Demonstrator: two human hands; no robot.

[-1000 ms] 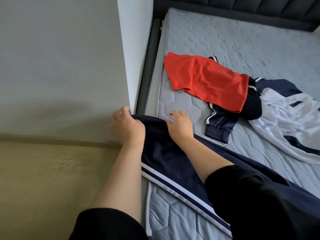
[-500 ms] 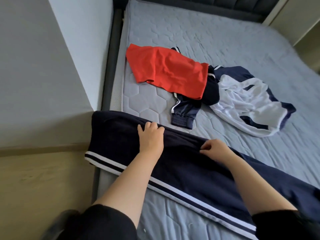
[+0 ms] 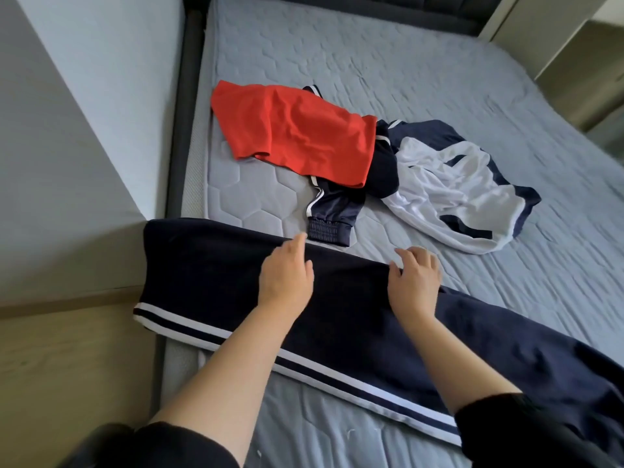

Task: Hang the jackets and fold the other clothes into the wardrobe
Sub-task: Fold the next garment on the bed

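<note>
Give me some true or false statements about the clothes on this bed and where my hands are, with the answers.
1. The left hand and right hand both rest on the navy trousers. True.
2. The red garment lies on top of the trousers. False: it lies farther up the mattress, partly over a navy sleeve.
3. One end of the trousers reaches past the mattress's left edge. True.
4. The white and navy garment hangs in a wardrobe. False: it lies crumpled on the mattress, right of the red garment.
5. The left hand holds a hanger. False: it lies flat on the trousers, fingers straight.
</note>
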